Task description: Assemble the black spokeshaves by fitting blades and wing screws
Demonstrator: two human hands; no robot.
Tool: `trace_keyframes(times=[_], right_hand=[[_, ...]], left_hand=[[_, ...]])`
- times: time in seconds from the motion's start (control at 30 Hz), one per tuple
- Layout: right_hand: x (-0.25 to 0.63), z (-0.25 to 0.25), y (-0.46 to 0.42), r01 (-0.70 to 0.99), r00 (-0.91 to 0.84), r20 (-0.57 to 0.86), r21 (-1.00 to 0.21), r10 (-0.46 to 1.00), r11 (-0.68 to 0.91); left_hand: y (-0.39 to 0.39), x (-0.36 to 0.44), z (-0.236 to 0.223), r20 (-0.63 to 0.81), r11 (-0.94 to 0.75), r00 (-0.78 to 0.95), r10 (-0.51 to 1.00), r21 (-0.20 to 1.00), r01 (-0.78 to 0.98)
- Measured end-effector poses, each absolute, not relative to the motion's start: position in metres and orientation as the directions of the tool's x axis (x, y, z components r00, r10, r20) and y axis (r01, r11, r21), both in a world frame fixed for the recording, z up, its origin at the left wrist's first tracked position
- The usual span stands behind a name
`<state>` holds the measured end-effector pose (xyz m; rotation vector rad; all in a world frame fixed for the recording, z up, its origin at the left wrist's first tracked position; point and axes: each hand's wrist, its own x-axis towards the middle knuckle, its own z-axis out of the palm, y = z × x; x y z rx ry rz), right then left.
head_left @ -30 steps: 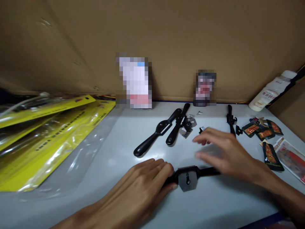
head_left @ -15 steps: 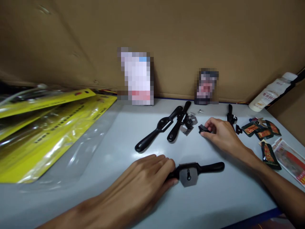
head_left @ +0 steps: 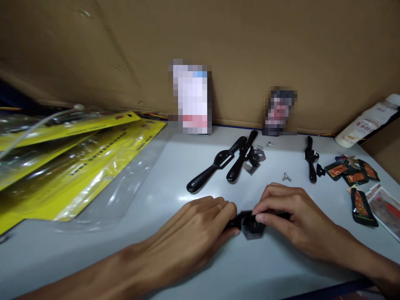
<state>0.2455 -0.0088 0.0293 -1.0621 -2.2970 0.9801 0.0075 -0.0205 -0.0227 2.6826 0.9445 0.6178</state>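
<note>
My left hand (head_left: 200, 225) is closed around one handle of a black spokeshave, its grey blade (head_left: 252, 234) facing up near the table's front. Over that blade my right hand (head_left: 284, 212) pinches a small black cap piece (head_left: 250, 222), which appears to rest on the blade; the far handle is mostly hidden behind the fingers. Beyond my hands lie a bare black spokeshave body (head_left: 204, 175) and a second spokeshave (head_left: 237, 164), with loose blades (head_left: 251, 167) beside it. A silver wing screw (head_left: 286, 177) lies just past my right hand.
Yellow tool packages (head_left: 93, 162) in clear plastic cover the left side. A smaller spokeshave (head_left: 310, 160), dark sachets (head_left: 364, 208), keys (head_left: 349, 161) and a white bottle (head_left: 365, 123) are on the right. A cardboard wall (head_left: 228, 46) rises behind, with two blurred upright items before it.
My right hand has come toward me with the black cap piece and set it over the blade. The wing screw it was covering now shows. My left hand keeps its hold; the view has shifted slightly.
</note>
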Motion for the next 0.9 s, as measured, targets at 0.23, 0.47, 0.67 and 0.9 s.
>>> trace_keyframes(times=[0.23, 0.47, 0.67, 0.9], right_hand=[[0.245, 0.022, -0.007, 0.457, -0.667, 0.122, -0.712, 0.735, 0.532], [0.244, 0.015, -0.008, 0.495, -0.642, 0.143, -0.672, 0.753, 0.55], [0.242, 0.012, -0.01, 0.506, -0.624, 0.17, -0.657, 0.763, 0.56], [0.247, 0.017, -0.005, 0.535, -0.573, 0.244, -0.612, 0.782, 0.583]], left_hand=[[-0.021, 0.006, -0.024, 0.313, -0.765, 0.702, 0.639, 0.355, 0.538], [-0.022, 0.006, -0.025, 0.287, -0.755, 0.706, 0.647, 0.372, 0.541], [-0.021, 0.005, -0.027, 0.309, -0.754, 0.693, 0.651, 0.362, 0.548], [-0.022, 0.004, -0.028, 0.278, -0.741, 0.696, 0.663, 0.38, 0.554]])
